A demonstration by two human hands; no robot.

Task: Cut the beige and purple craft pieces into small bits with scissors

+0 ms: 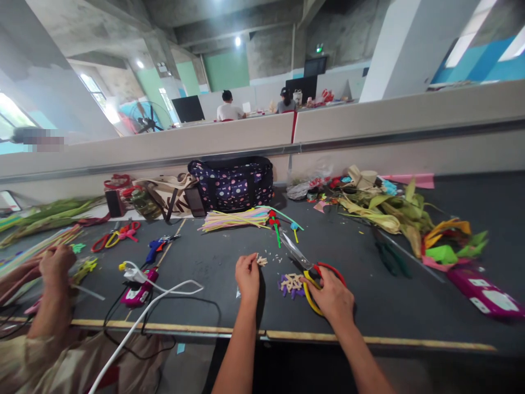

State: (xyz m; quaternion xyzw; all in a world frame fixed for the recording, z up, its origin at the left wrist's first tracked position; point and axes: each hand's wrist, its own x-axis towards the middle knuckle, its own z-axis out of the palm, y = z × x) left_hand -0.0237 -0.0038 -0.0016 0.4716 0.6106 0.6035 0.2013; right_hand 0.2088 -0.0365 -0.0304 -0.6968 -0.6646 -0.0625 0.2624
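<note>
Our two arms reach up over the dark table [197, 257] from its near edge, with both elbows low and the hands well apart. Our left arm goes almost straight ahead and leans a little to the right. Our left hand [247, 276] is low by the table top, with its back up and its fingers curled in. The tips of the thumb and first finger come close together, right beside a little heap of pale bits [261, 261]. We cannot tell if they are pinching a bit or just touching the heap.

Our right arm comes in from the lower right and slants to the left. Our right hand [335, 295] has its back up too, and it is wrapped around the handles of the scissors [296, 251]. One handle loop is red and one is yellow. The scissors lie between our two hands, and the blades point away from us and to the left. Just left of the yellow loop is a pile of short pale and purple pieces [291, 284].

Past the blades we see a red and green fuzzy stick [274, 221], next to a bundle of soft-colored fuzzy sticks [235, 220]. Far to our left, another person's hand [57, 264] is bent over some long strips.
</note>
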